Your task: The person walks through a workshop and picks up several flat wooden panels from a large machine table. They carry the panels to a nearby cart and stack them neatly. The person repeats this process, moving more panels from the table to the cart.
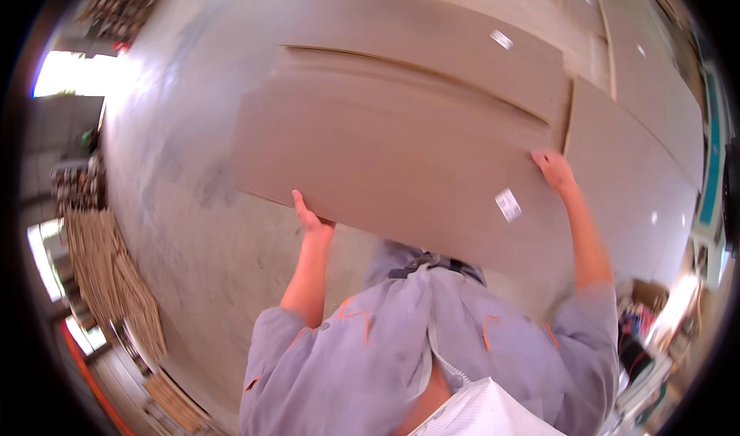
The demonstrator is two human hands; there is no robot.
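A large flat taupe board [385, 158] with a white label [508, 205] lies across the space in front of my body. My left hand [314, 218] grips its near long edge toward the left, thumb on top and the other fingers hidden beneath. At the board's right end, near the far corner, my right hand [553, 171] is closed on the edge, its fingers partly hidden. Just beyond is another taupe board [432, 35], also labelled. The held board overlaps the view of the boards behind it, and I cannot tell whether it touches them.
More taupe boards [632, 166] spread out on the right, with small white labels. Grey concrete floor [200, 282] runs along the left. A stack of flat brown sheets [116, 274] stands at the far left. Boxes and clutter [644, 313] sit at the right.
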